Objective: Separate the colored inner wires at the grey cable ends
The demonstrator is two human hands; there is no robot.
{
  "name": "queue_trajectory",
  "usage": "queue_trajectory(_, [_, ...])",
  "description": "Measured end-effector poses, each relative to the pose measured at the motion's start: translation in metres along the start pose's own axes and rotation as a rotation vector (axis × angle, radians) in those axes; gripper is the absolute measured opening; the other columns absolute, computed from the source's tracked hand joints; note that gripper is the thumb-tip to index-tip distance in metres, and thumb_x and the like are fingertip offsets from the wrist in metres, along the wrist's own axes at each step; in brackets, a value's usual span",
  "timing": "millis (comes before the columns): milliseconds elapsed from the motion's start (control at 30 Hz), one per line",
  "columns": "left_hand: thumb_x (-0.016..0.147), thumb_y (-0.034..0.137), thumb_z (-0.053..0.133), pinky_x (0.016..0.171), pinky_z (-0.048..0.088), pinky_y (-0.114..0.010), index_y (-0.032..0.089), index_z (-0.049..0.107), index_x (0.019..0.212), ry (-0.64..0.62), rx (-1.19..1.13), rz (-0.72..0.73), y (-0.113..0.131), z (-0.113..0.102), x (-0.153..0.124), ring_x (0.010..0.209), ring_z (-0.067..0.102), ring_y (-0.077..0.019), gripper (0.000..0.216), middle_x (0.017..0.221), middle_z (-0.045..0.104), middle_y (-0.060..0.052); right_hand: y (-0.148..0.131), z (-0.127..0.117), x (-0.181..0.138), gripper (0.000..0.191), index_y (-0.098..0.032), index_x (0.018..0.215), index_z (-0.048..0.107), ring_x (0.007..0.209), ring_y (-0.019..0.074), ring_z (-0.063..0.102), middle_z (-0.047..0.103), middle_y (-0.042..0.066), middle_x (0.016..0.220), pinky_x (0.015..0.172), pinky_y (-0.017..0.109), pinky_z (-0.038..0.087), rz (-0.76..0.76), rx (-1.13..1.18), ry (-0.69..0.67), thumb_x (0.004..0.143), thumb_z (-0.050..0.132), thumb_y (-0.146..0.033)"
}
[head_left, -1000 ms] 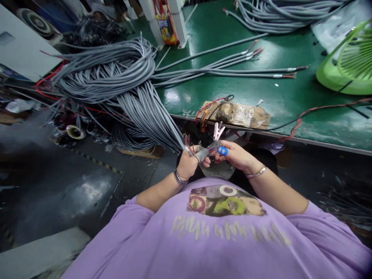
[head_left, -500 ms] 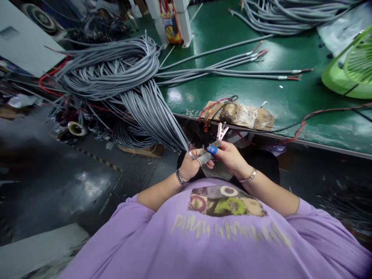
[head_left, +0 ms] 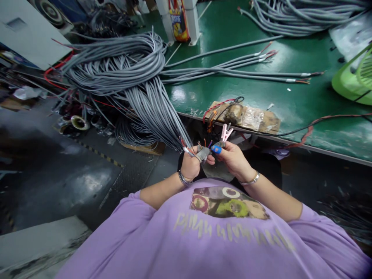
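My left hand [head_left: 191, 164] is closed on the end of a grey cable [head_left: 180, 133] from the hanging bundle. Thin coloured wires [head_left: 186, 147] fan out above its fingers, and a grey wrap covers its thumb. Close beside it, my right hand [head_left: 234, 159] pinches at the thin wires between thumb and forefinger; its thumb has a blue wrap and its forefinger a grey one. What exactly lies between those right fingertips is too small to make out. Just above them a pink clothes peg [head_left: 226, 133] stands near the table edge.
A big coil of grey cable [head_left: 116, 69] hangs over the edge of the green table [head_left: 290, 100]. A wooden board [head_left: 270, 123] with wires and tape lies at the front edge. More cable [head_left: 308, 17] and a green fan [head_left: 356, 79] are at the right.
The view has shifted slightly, so the table things appear further right. The coloured wires by my left hand are more spread and visible. Both hands stay close together.
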State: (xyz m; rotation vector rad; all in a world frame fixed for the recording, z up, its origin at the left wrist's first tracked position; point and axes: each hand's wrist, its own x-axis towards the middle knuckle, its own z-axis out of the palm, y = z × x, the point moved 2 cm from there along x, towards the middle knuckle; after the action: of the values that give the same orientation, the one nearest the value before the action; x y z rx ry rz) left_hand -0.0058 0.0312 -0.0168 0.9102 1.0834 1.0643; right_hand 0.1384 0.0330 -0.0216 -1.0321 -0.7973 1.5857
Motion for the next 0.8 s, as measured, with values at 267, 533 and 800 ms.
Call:
queue_trajectory(267, [0.071, 0.050, 0.076, 0.046, 0.049, -0.023, 0.016, 0.060, 0.068, -0.016, -0.004, 0.044, 0.001, 0.001, -0.002, 0.044, 0.062, -0.0130, 0.037, 0.054, 0.067, -0.001, -0.005, -0.001, -0.001, 0.036, -0.017, 0.076, 0.066, 0.053, 0.0084, 0.043, 0.058, -0.002, 0.062, 0.050, 0.025, 0.033, 0.029, -0.010, -0.029, 0.062, 0.087, -0.043])
queue_trajectory(533, [0.073, 0.052, 0.075, 0.050, 0.052, -0.025, 0.016, 0.061, 0.069, -0.032, 0.076, 0.060, -0.002, 0.000, -0.005, 0.047, 0.063, -0.0129, 0.039, 0.059, 0.069, -0.002, -0.007, 0.011, -0.005, 0.035, -0.018, 0.076, 0.060, 0.050, 0.0110, 0.050, 0.060, -0.002, 0.058, 0.051, 0.027, 0.035, 0.029, 0.044, -0.098, 0.068, 0.084, -0.043])
queue_trajectory(800, [0.073, 0.053, 0.075, 0.051, 0.054, -0.026, 0.016, 0.062, 0.071, 0.019, 0.055, 0.067, -0.004, -0.001, -0.006, 0.050, 0.066, -0.0144, 0.039, 0.061, 0.070, -0.002, -0.001, 0.016, -0.008, 0.038, -0.019, 0.077, 0.054, 0.047, 0.0110, 0.052, 0.059, -0.003, 0.053, 0.050, 0.026, 0.031, 0.038, 0.156, -0.145, 0.072, 0.082, -0.043])
